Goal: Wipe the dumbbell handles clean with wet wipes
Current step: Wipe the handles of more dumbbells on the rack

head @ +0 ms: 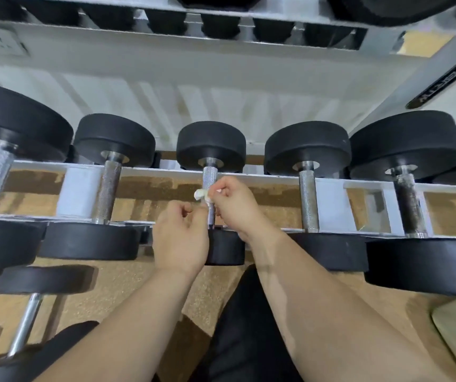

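While both forearms reached in from the bottom edge of the head view, the right hand (pixel 232 205) sat just right of the knurled handle (pixel 209 176) of the middle dumbbell (pixel 211 144), fingers curled inward. Thumb and fingers pinched a crumpled white wet wipe (pixel 201 194), clamped tight. The wipe was pressed on the handle about mid-length, bunched out to the handle's left, with a scrap showing between the fingers. The left hand (pixel 180 238) was lower and to the left, back of hand up, fingers curled toward the handle's near end. Whether it gripped the handle or anything else: could not tell, fingertips hidden. The dumbbell lay across the white rack (pixel 80 188), handle running away from the person, one black head at the rear rail, the other at the front. Neighbouring dumbbells (pixel 308 150) sat either side on the same rack. A smaller dumbbell (pixel 28 321) lay on the speckled floor (pixel 127 279), lower left.
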The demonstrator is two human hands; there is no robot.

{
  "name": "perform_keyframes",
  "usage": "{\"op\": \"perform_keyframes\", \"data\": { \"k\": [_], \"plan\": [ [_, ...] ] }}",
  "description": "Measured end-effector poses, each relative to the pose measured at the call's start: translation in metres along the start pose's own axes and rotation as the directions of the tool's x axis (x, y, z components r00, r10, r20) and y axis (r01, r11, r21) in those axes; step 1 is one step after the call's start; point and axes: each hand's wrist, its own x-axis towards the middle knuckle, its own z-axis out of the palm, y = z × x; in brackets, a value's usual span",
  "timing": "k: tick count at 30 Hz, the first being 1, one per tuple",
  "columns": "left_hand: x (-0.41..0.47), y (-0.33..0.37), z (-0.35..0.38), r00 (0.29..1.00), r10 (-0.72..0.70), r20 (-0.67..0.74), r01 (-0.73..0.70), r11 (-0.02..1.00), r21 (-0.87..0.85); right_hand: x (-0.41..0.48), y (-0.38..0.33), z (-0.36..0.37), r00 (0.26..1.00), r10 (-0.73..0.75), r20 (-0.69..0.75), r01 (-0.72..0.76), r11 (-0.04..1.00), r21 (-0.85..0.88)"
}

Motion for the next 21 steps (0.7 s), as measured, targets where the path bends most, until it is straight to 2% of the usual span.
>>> {"op": "perform_keyframes", "data": {
  "k": [2,5,10,12,18,21],
  "plan": [
    [0.004,0.003,0.004,0.999,-0.042,0.003,0.041,0.992,0.119,0.01,-0.006,0.001,0.998,-0.031,-0.059,0.032,0.999,0.02],
    [0.009,-0.001,0.002,0.998,-0.045,0.049,0.036,0.982,0.184,0.016,-0.005,-0.001,0.995,-0.075,-0.06,0.078,0.996,0.046],
    [0.016,-0.005,-0.004,0.993,-0.031,0.112,0.01,0.983,0.185,0.007,0.012,-0.005,0.989,-0.033,0.146,0.037,0.999,-0.025],
    [0.017,-0.007,-0.007,0.99,-0.039,0.135,0.019,0.989,0.149,0.008,0.017,-0.003,0.985,-0.033,0.167,0.036,0.999,-0.015],
    [0.022,-0.013,-0.011,0.98,-0.052,0.189,0.04,0.997,0.07,0.035,0.002,0.01,0.988,-0.053,-0.148,0.069,0.992,0.103],
    [0.023,-0.015,-0.013,0.975,-0.064,0.211,0.055,0.997,0.045,0.041,0.001,0.009,0.988,0.007,-0.152,0.011,0.993,0.115]
  ]
}}
